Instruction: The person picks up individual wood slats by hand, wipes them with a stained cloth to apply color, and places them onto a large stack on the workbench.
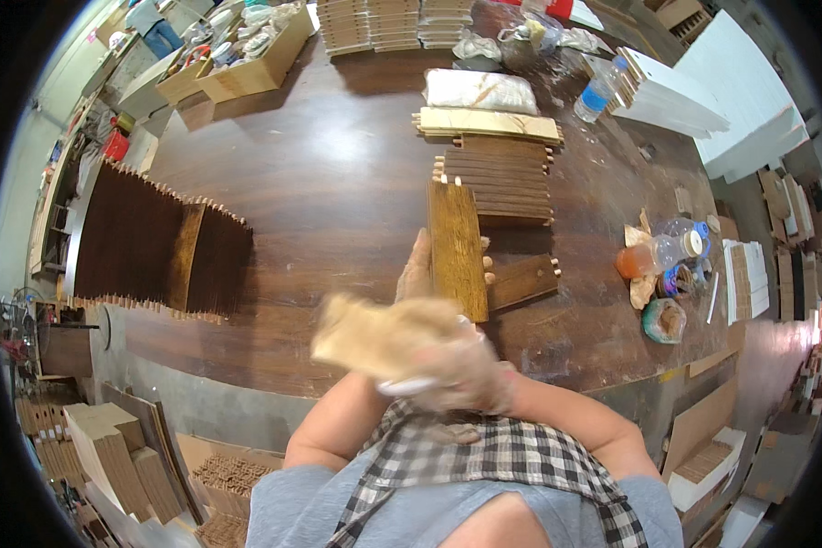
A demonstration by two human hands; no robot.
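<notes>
My left hand [416, 267] grips a brown wooden slat [458, 247] from below, thumb at its left edge and fingertips showing past its right edge. The slat has pale dowel pegs at its far end and a glossy, yellowish-brown face. In front of my left wrist, my right hand [457, 361], in a thin whitish glove, holds a tan cloth [370, 336]; motion blurs both. A loose dark slat [523, 282] lies just right of the held one. Beyond it sits a stack of dark pegged slats [502, 178].
Dark stained slats [128, 233] stand in a long row at the left of the brown table [329, 210]. Bottles [662, 254] and a jar [664, 321] stand at the right. White boards [671, 91], a water bottle [600, 89] and an open box [256, 64] are farther back.
</notes>
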